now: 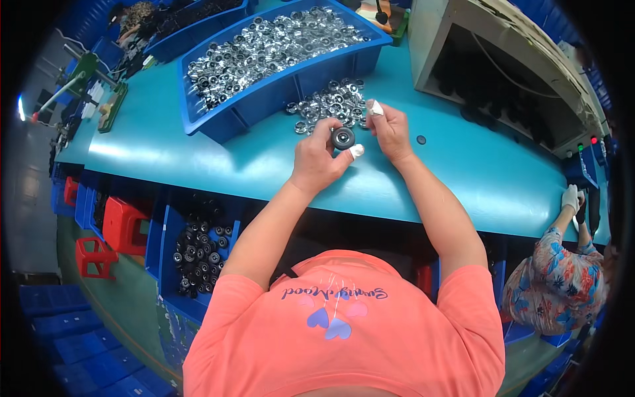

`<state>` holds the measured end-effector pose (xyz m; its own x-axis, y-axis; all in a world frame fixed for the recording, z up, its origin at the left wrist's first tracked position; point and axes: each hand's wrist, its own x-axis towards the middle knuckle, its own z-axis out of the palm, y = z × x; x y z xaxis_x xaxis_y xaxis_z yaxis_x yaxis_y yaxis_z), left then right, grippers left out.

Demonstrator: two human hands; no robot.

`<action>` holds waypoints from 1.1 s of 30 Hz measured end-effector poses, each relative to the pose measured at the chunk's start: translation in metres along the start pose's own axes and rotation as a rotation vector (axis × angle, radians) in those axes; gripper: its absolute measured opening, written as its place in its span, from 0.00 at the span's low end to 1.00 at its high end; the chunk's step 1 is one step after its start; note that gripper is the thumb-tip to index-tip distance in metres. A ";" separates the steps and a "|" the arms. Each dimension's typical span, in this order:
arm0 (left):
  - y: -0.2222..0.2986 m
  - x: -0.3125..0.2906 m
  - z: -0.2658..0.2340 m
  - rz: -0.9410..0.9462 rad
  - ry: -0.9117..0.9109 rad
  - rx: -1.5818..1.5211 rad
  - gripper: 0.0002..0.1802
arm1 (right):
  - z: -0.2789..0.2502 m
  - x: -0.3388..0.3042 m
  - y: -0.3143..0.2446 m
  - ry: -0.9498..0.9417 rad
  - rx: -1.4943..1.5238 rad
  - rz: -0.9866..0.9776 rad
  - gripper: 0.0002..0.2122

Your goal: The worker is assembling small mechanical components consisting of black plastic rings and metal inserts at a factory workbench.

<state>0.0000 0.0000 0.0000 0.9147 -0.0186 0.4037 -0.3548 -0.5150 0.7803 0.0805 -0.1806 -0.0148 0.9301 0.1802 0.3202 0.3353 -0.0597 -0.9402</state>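
Observation:
My left hand (316, 161) grips a small black toy wheel (343, 137) with a shiny hub, its face turned upward. White wrapping covers the tip of that thumb. To the right of it, my right hand (393, 133) is closed, with white wrapping on a fingertip. Whether it pinches a small part is too unclear to see. Just beyond both hands, a loose pile of silvery wheel hubs (324, 106) lies on the turquoise table (258, 165). A small dark round piece (421, 139) rests to the right of my right hand.
A large blue bin (238, 109) full of silvery hubs stands at the back left. At the back right is a pale box-like housing (430, 40) with dark pieces inside. Black wheels (198, 255) fill a blue bin below the table. A co-worker's gloved hand (571, 197) is at far right.

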 end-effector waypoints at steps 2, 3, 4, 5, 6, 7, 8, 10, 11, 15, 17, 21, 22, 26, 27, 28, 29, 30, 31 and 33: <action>-0.001 -0.002 0.003 0.016 0.025 -0.017 0.27 | -0.001 -0.002 0.001 0.002 0.001 -0.004 0.21; 0.002 -0.001 -0.001 0.013 0.022 0.004 0.26 | 0.000 -0.001 -0.001 0.011 0.006 -0.005 0.22; 0.005 0.000 -0.005 0.012 0.019 0.025 0.26 | 0.000 0.000 -0.001 0.020 0.010 -0.007 0.22; 0.008 0.001 -0.009 0.012 0.016 0.045 0.25 | 0.002 0.002 -0.001 0.030 0.014 -0.011 0.22; 0.008 -0.002 -0.008 0.028 0.066 0.034 0.25 | 0.001 0.000 0.001 0.033 0.017 0.002 0.22; 0.008 -0.004 -0.009 0.055 0.101 0.019 0.25 | -0.001 -0.001 0.001 0.054 0.018 0.014 0.21; 0.006 -0.007 -0.013 0.082 0.137 0.002 0.25 | -0.003 -0.001 0.001 0.076 0.018 0.025 0.21; -0.002 -0.022 -0.037 0.142 0.177 -0.052 0.26 | -0.021 0.012 -0.009 0.002 -0.184 -0.027 0.20; -0.007 -0.038 -0.055 0.119 0.193 0.001 0.27 | -0.035 0.015 -0.013 -0.032 -0.289 -0.039 0.19; -0.048 -0.129 -0.148 -0.141 0.191 0.393 0.30 | -0.108 0.018 -0.045 0.069 -0.638 -0.132 0.13; -0.072 -0.186 -0.194 -0.275 0.150 0.633 0.31 | -0.161 0.014 -0.025 0.300 -0.794 -0.155 0.11; -0.102 -0.271 -0.251 -0.436 0.144 0.960 0.33 | -0.238 -0.005 0.006 0.428 -1.149 0.057 0.14; -0.096 -0.267 -0.251 -0.478 0.175 0.910 0.32 | -0.248 -0.010 0.013 0.419 -1.255 0.093 0.16; -0.067 -0.206 -0.220 -0.341 0.253 0.672 0.26 | -0.247 -0.011 0.025 0.392 -1.334 0.157 0.19; -0.057 -0.180 -0.203 -0.251 0.243 0.606 0.25 | -0.247 -0.015 0.026 0.398 -1.341 0.122 0.18; -0.044 -0.162 -0.184 -0.162 0.230 0.554 0.23 | -0.241 -0.012 0.027 0.394 -1.340 0.070 0.17; -0.031 -0.145 -0.165 -0.075 0.206 0.502 0.22 | -0.234 -0.008 0.027 0.388 -1.341 0.014 0.15; -0.018 -0.127 -0.144 0.017 0.170 0.445 0.20 | -0.236 -0.007 0.028 0.355 -1.364 -0.061 0.14; -0.007 -0.110 -0.124 0.102 0.125 0.389 0.19 | -0.235 -0.008 0.027 0.335 -1.359 -0.101 0.13; 0.013 -0.081 -0.086 0.232 0.028 0.286 0.16 | -0.238 -0.014 0.026 0.299 -1.353 -0.171 0.11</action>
<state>-0.0950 0.0685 0.0190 0.8095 -0.1416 0.5698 -0.4800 -0.7186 0.5033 0.1115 -0.4184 -0.0160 0.8024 0.0782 0.5916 0.1707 -0.9800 -0.1020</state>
